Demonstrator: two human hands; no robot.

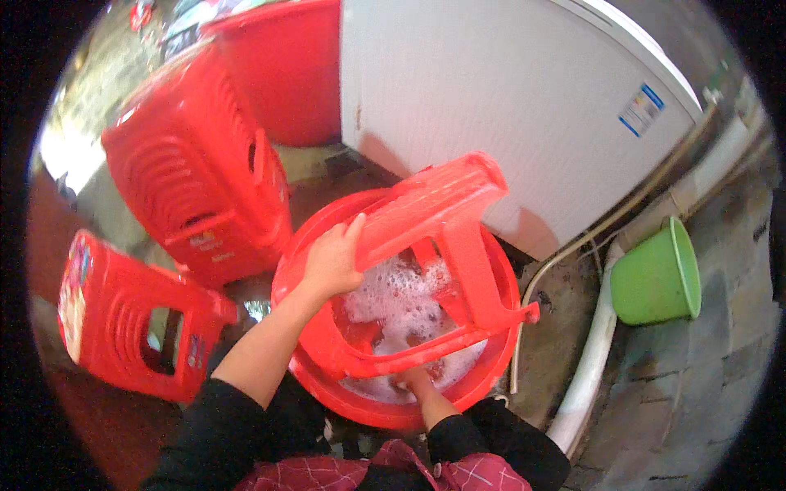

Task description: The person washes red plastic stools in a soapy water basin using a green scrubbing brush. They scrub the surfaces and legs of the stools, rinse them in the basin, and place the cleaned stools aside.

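A red plastic stool [462,258] lies tilted over a round red plastic tub [502,288], its legs partly inside the rim. Its upper left edge is gripped by my left hand [334,258], thumb lying along the plastic. White suds and cloudy water [399,294] show through the stool's frame. My right hand [410,377] reaches under the stool's near edge into the suds. Foam and the stool cover its fingers, so what it holds cannot be seen.
More red plastic stools stand to the left, a small one [116,294] and a taller one [166,178]. Behind are a large red container [282,73] and a white appliance [491,104]. On the right are a hose [574,248], a white pipe [583,374] and a green bucket [651,279].
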